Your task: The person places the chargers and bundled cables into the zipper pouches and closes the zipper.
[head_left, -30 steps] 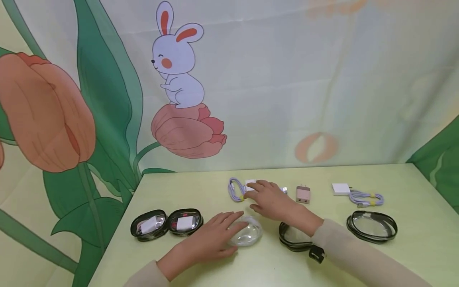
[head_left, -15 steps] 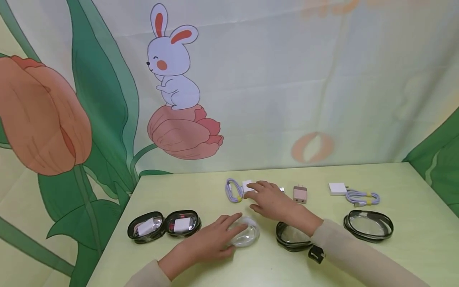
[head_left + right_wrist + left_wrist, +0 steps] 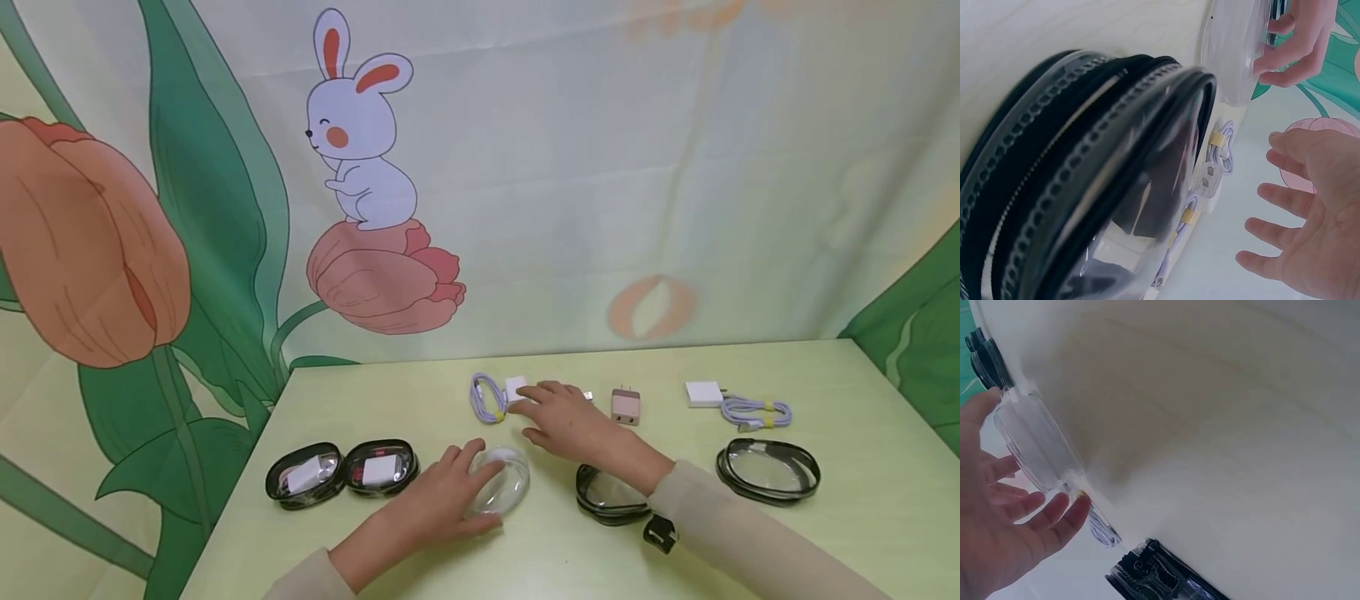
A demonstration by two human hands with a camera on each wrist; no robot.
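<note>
My left hand [image 3: 431, 504] rests at a clear round zip case [image 3: 513, 479], its fingers over and around the rim and the thumb at its near side. In the left wrist view, the fingers span the case [image 3: 1038, 437] from end to end. My right hand [image 3: 573, 425] is over a white charger [image 3: 515, 388] at the table's back, partly covering it and a cable. The right wrist view shows that hand [image 3: 1329, 219] with fingers spread, holding nothing. A coiled lilac cable [image 3: 482, 392] with a yellow tie lies left of the charger.
Two black-edged zip cases, one [image 3: 303, 475] beside another [image 3: 381, 468], hold white items at left. More black-edged cases, one [image 3: 611, 500] beneath my right forearm, another [image 3: 768, 471], stand right. A pink charger [image 3: 626, 406], white charger [image 3: 702, 394] and lilac cable [image 3: 756, 412] lie behind.
The clear case has shifted slightly left and turned, with my left fingers moving left along with it. My right hand stays almost where it was. The head view has panned slightly.
</note>
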